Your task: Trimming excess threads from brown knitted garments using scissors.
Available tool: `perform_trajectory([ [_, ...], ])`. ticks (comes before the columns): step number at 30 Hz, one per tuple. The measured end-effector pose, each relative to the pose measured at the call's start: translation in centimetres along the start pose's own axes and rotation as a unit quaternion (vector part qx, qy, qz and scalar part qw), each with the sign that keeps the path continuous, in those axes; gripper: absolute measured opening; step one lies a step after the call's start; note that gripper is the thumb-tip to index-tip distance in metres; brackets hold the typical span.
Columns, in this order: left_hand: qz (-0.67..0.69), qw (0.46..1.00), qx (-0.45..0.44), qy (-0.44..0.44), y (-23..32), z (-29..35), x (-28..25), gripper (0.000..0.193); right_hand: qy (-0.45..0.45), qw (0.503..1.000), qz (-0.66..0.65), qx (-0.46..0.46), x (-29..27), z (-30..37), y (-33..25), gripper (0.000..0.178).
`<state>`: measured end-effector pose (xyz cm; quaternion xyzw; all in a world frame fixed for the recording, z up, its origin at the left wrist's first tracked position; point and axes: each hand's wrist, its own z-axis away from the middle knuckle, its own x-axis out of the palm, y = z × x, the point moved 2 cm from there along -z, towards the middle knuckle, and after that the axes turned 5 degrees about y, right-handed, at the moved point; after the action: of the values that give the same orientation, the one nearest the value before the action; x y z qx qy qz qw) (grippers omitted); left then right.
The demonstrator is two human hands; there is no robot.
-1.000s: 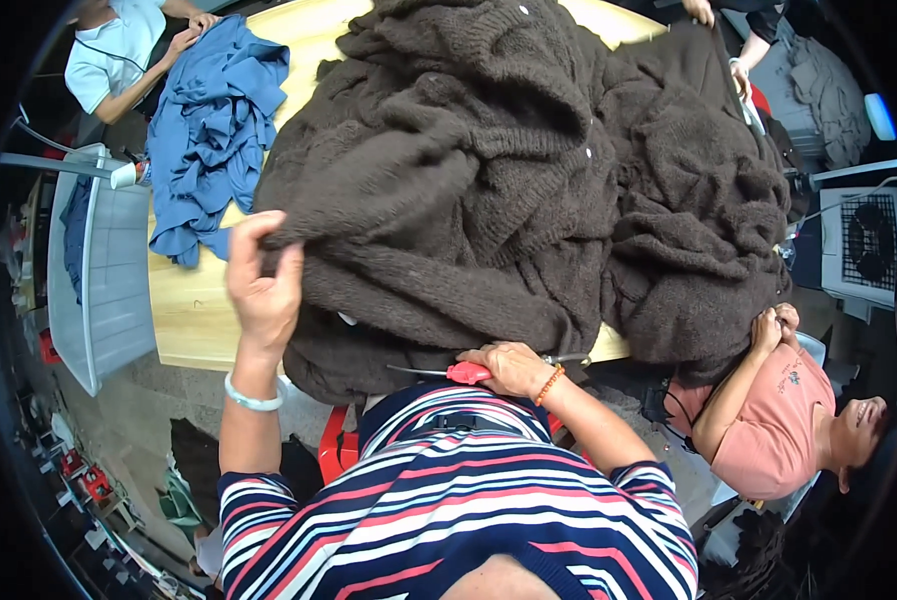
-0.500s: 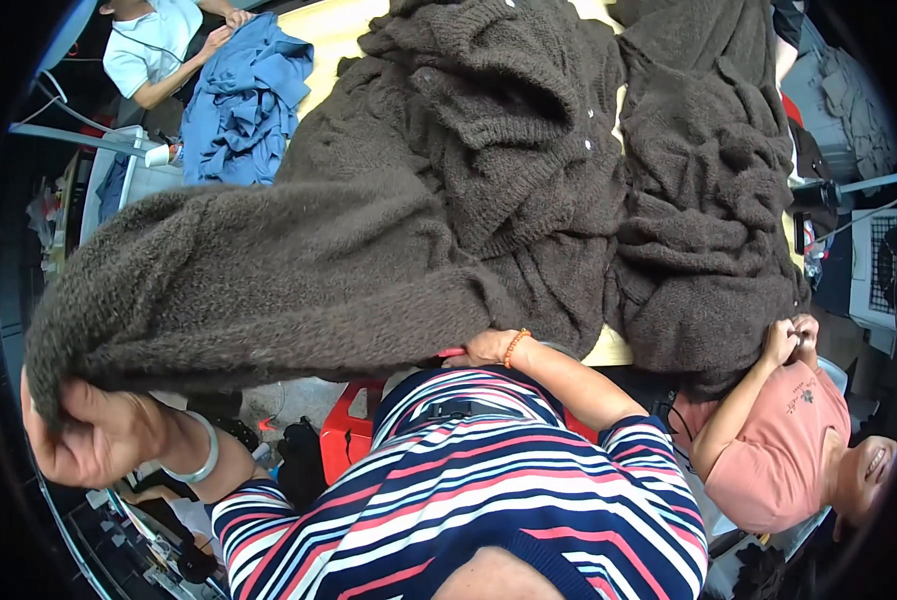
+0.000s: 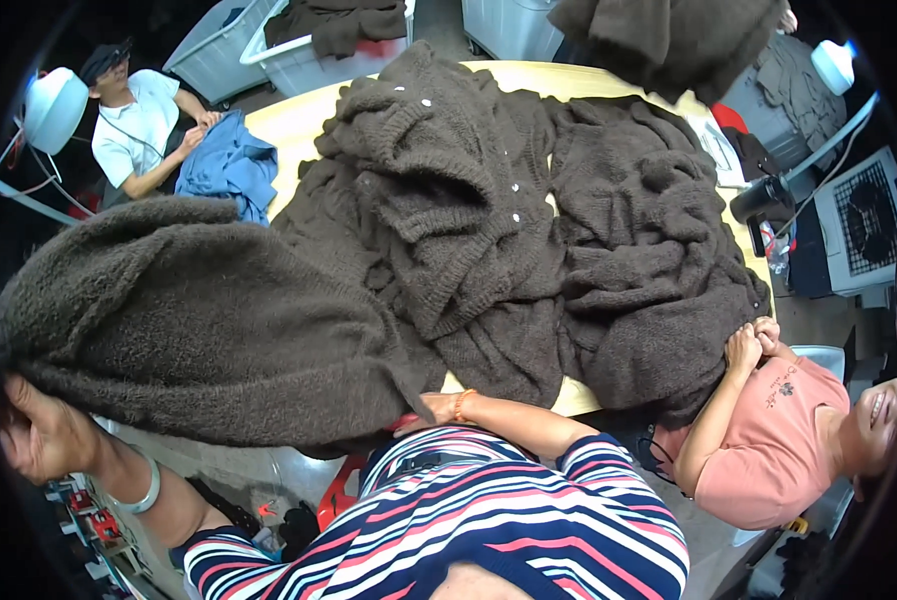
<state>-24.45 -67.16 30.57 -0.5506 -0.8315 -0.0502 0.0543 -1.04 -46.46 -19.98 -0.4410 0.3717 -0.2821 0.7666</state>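
Note:
A fuzzy dark brown knit garment (image 3: 209, 330) is stretched across my front, its far-left end bulging upward. My left hand (image 3: 44, 435) grips that end from below, fingers curled and partly cut off by the dark rim. At my waist, my right hand (image 3: 431, 410) is closed at the garment's near corner. A small red object (image 3: 403, 423) shows in it; its kind is mostly hidden. Beyond lies a heap of similar brown knitwear (image 3: 439, 200) with small white buttons. Another brown knit pile (image 3: 649, 260) lies to its right.
The pale yellow table (image 3: 304, 110) carries the piles. A person in pink (image 3: 769, 440) sits close on my right; one in white (image 3: 139, 130) handles blue cloth (image 3: 229, 165) at far left. Grey bins (image 3: 319, 70) stand behind the table. A lamp (image 3: 54, 110) hangs left.
The view has shifted, showing more beyond the table. The held garment's left end has spread and swung further left with my left hand. My right hand stays at my waist.

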Motion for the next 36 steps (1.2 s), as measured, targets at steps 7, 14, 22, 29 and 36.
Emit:
perform_trajectory([
  [7,0.067,0.991,0.01,-0.113,5.1,1.5,4.5,0.026,-0.025,0.986,0.159,0.04,1.1,-2.6,0.1,0.032],
  [14,0.202,0.956,0.034,-0.21,8.1,2.8,6.5,0.029,0.287,0.944,-0.144,0.069,-10.2,12.5,-6.7,0.091],
  [22,0.252,0.955,0.057,-0.143,9.5,2.7,10.7,0.029,0.406,0.884,-0.203,-0.116,-13.2,3.2,-19.6,0.081],
  [29,0.177,0.971,0.004,-0.162,3.5,2.2,9.7,0.026,0.66,0.631,-0.34,-0.226,-25.2,15.6,-19.1,0.018],
  [36,0.262,0.869,-0.07,-0.413,6.5,13.4,6.9,0.026,0.7,0.692,0.136,-0.112,-24.1,30.3,-18.4,0.038],
])
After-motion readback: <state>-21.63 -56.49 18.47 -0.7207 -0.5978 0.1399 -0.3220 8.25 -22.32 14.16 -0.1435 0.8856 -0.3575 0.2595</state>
